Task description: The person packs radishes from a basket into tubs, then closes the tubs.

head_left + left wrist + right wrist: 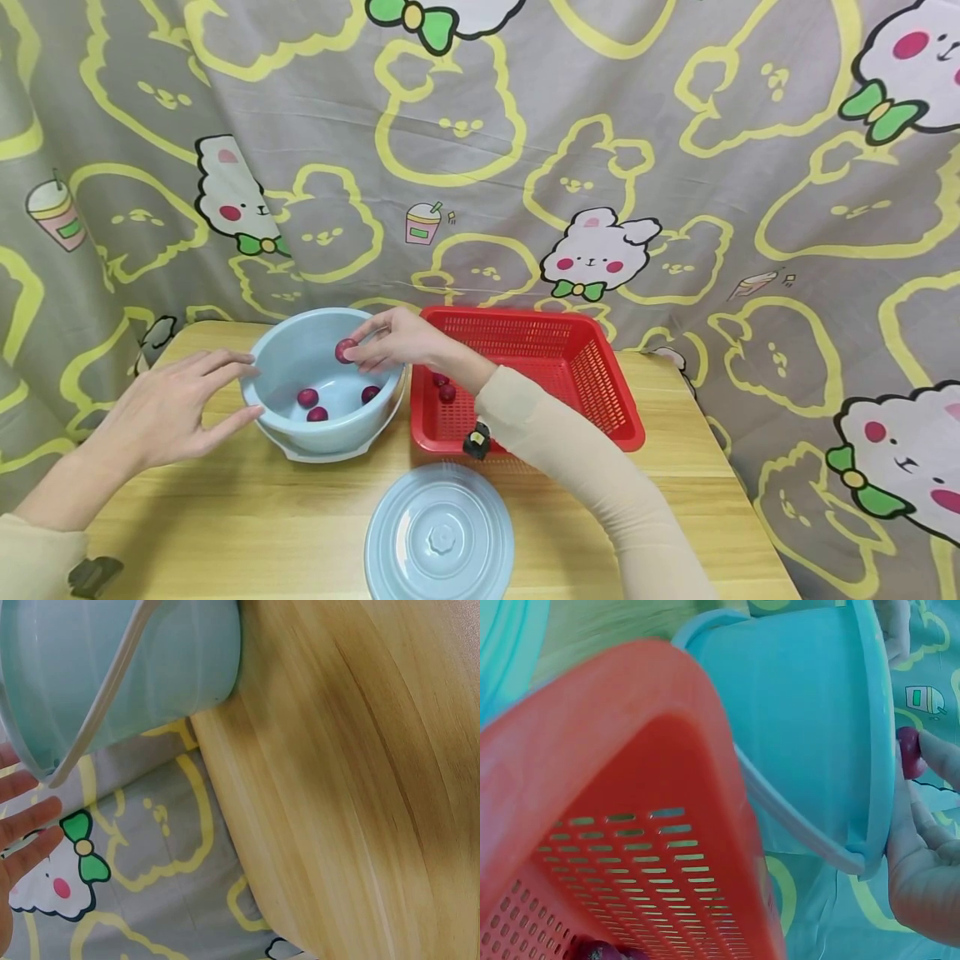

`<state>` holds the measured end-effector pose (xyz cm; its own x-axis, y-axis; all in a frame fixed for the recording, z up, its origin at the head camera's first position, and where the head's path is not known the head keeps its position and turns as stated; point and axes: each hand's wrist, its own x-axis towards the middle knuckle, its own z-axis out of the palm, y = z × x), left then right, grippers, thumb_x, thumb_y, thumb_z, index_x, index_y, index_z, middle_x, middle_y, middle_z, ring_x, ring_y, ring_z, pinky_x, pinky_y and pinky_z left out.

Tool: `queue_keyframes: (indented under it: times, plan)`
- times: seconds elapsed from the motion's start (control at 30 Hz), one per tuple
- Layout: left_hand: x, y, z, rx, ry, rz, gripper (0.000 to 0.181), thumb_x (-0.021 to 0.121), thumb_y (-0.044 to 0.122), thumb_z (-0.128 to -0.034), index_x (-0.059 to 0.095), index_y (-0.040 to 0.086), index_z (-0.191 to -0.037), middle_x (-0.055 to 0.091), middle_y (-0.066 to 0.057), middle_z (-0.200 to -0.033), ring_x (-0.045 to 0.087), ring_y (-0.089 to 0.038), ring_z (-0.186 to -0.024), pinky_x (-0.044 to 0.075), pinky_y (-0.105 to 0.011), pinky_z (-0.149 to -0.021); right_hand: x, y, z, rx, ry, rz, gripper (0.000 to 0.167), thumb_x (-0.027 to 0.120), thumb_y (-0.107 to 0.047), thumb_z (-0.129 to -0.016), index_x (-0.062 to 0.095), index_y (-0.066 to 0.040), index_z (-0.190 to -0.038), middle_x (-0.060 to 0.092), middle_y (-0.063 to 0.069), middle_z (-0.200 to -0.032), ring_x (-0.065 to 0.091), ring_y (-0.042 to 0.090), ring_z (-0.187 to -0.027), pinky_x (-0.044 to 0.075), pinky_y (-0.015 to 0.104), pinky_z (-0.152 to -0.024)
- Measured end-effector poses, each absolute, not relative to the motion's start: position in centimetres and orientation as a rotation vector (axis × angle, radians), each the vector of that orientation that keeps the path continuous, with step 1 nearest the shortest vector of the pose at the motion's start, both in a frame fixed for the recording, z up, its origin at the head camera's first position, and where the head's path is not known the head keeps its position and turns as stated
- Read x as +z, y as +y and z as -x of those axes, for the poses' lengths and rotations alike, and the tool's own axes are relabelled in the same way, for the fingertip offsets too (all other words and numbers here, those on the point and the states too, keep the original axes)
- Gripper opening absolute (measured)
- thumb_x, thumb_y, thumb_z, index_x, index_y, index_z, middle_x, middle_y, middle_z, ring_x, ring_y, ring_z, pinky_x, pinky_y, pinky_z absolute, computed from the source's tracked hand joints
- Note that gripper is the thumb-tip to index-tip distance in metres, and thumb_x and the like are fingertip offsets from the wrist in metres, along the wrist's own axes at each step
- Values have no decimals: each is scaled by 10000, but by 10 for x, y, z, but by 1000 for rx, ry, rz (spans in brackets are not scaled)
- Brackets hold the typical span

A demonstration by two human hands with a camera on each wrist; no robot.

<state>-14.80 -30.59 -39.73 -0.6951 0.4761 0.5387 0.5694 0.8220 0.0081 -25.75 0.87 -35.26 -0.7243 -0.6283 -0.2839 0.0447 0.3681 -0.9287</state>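
- Pinched between thumb and fingers of right hand (397, 337): one dark red fruit (345, 350), over opening of blue bucket (322, 427).
- At bucket's left rim: left hand (176, 408), with fingers spread, nearly straight; contact unclear.
- Inside bucket, low down: three more fruits (307, 397).
- Just right: red basket (543, 383), with at least two fruits (447, 393) inside.
- Nearer, on wooden table (247, 517): round blue lid (442, 542).

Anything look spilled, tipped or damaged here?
Nothing stands out: the light-blue plastic bucket and red perforated plastic basket stand upright, the round light-blue lid lies flat, and each dark-red round fruit in view is in the bucket, the basket or the right hand.
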Motion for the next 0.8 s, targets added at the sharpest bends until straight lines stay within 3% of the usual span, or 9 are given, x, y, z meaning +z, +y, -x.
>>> queue_keyframes:
  times: [0.23, 0.5, 0.7, 0.8]
  plan:
    - [-398, -307, 148, -238, -2467, 774, 557, 862, 461, -739, 756, 89, -1140, 770, -100, -1101, 765, -325, -865, 549, -430, -585, -353, 4, 257, -1382, 2041, 464, 266, 820, -158, -923, 756, -44, -1155, 816, 141, -956, 814, 271, -920, 638, 409, -907]
    - [-397, -305, 147, -243, -2471, 772, 560, 859, 458, -746, 754, 82, -1148, 772, -112, -1106, 767, -333, -869, 548, -426, -580, -355, 6, 259, -1381, 2040, 487, 280, 819, -171, -926, 756, -48, -1170, 806, 127, -906, 799, 343, -967, 590, 516, -983]
    - [-397, -305, 147, -243, -2469, 769, 558, 859, 456, -746, 754, 82, -1146, 772, -110, -1104, 768, -339, -872, 553, -442, -587, -358, 7, 260, -1393, 2019, 508, 266, 792, -148, -945, 747, -35, -1181, 806, 117, -896, 794, 185, -816, 615, 477, -945]
    - [-397, -305, 147, -246, -2465, 770, 557, 860, 456, -743, 754, 84, -1144, 772, -109, -1100, 767, -336, -865, 549, -434, -580, -358, 7, 261, -1393, 2017, 505, 262, 789, -147, -948, 748, -36, -1181, 807, 119, -900, 804, 244, -863, 609, 486, -953]
